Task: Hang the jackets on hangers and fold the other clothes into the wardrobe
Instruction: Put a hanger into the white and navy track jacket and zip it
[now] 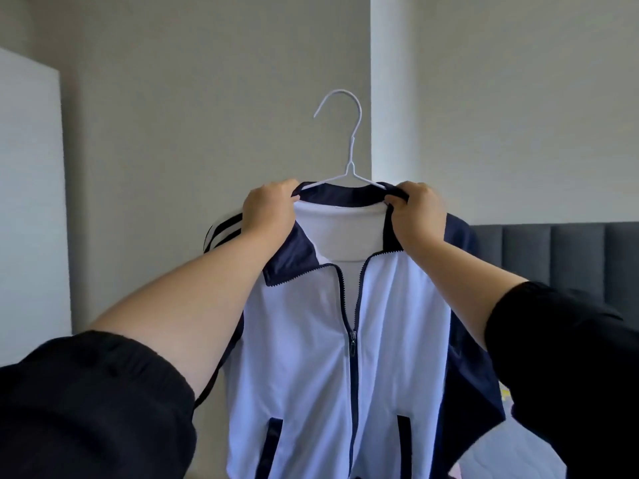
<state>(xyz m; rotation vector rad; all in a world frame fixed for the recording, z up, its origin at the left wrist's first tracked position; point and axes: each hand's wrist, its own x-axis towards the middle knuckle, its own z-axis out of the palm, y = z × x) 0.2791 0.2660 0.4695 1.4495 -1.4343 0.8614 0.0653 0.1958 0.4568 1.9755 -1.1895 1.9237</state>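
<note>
A white and navy track jacket (304,357) hangs in front of me on a white wire hanger (350,157), whose hook points up and to the left. The zip is partly done up and the navy collar stands open. My left hand (269,209) grips the left side of the collar and shoulder. My right hand (416,212) pinches the right side of the collar. Both hands hold the jacket up in the air at chest height. The hanger's arms are hidden inside the jacket's shoulders.
A grey wall (207,98) is behind the jacket, with a white wall corner (484,98) to the right. A dark padded headboard (560,254) stands at the right. A white panel (27,202) is at the far left.
</note>
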